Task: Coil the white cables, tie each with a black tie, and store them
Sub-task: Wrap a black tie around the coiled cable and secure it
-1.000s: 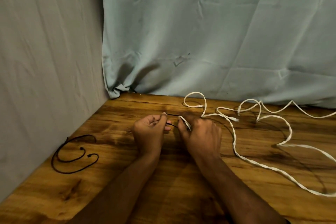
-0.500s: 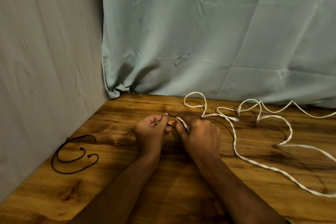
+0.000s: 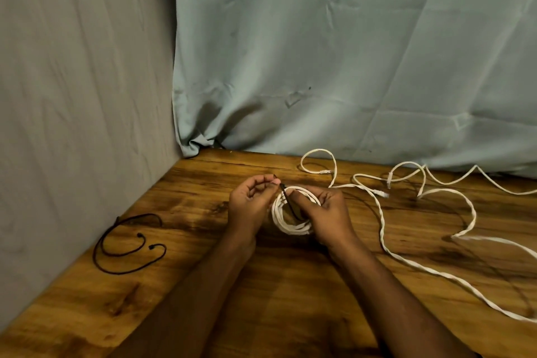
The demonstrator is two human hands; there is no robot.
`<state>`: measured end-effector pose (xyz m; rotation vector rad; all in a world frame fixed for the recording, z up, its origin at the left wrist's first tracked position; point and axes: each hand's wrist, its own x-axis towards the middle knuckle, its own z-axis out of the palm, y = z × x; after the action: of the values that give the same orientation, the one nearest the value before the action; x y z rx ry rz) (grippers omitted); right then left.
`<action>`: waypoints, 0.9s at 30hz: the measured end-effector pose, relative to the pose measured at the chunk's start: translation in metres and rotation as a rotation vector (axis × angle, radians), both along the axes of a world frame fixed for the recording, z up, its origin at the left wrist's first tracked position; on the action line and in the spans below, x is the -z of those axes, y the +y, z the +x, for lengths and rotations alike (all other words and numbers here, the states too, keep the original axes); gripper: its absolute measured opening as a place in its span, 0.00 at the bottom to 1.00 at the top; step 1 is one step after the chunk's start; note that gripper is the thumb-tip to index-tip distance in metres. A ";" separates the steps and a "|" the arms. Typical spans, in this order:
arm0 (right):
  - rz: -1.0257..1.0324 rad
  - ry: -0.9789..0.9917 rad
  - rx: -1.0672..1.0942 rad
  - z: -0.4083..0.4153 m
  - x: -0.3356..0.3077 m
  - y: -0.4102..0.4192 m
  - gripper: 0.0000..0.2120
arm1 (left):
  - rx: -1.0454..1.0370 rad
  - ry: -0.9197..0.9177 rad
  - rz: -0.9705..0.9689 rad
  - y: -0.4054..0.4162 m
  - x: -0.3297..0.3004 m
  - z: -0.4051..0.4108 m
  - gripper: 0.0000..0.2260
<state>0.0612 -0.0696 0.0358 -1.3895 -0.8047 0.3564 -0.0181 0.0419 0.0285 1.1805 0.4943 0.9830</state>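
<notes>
Both forearms are extended forward over the wooden table (image 3: 290, 314), the wrists angled inward so that the hands meet. The left hand (image 3: 250, 206) is turned palm inward with its fingers curled, and the upper end of a thin black tie (image 3: 289, 203) is pinched between its thumb and forefinger. The right hand (image 3: 328, 212) is curled over the right side of a coiled white cable (image 3: 286, 225), which is gripped between thumb and fingers. The coil is made of several round turns of a smooth cord, held between the two hands just above the table, with the black tie crossing it slantwise. To the right of the right hand, loose white cables (image 3: 383, 229) are spread in open loops, parts of them twisted like flat braid. Well to the left of the left hand, two spare black ties (image 3: 128, 244) lie curved on the grained, knotted wood. Creased pale cloth (image 3: 319, 52) is hung beyond the hands.
</notes>
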 end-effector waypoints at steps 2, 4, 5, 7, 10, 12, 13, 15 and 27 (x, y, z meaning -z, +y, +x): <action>0.007 0.017 -0.012 0.001 0.000 0.000 0.05 | 0.036 0.013 -0.011 0.003 -0.001 -0.003 0.07; 0.006 0.042 -0.033 0.001 0.000 0.000 0.06 | 0.020 0.036 0.035 0.005 0.000 -0.004 0.07; 0.005 0.055 -0.047 0.000 0.000 0.000 0.06 | -0.013 0.048 0.073 0.005 0.000 -0.004 0.06; 0.006 0.097 -0.063 -0.002 0.001 0.001 0.07 | -0.119 0.064 0.148 0.006 -0.001 -0.004 0.05; -0.057 0.090 -0.062 0.003 0.007 0.002 0.10 | -0.305 -0.014 0.142 0.010 -0.005 -0.006 0.05; -0.097 0.061 -0.065 0.009 0.009 0.001 0.11 | -0.444 -0.115 0.120 0.017 -0.006 -0.009 0.08; -0.115 0.048 -0.073 0.011 0.010 0.001 0.10 | -0.509 -0.141 0.151 0.019 -0.008 -0.011 0.09; -0.140 0.019 -0.112 0.013 0.010 0.001 0.10 | -0.600 -0.158 0.247 0.022 -0.008 -0.013 0.09; -0.212 -0.249 -0.342 -0.003 0.001 -0.003 0.07 | -0.642 -0.197 0.352 0.027 -0.005 -0.016 0.08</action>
<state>0.0587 -0.0724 0.0352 -1.5126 -1.2451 0.5525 -0.0338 0.0688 0.0333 1.2396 0.5694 1.7782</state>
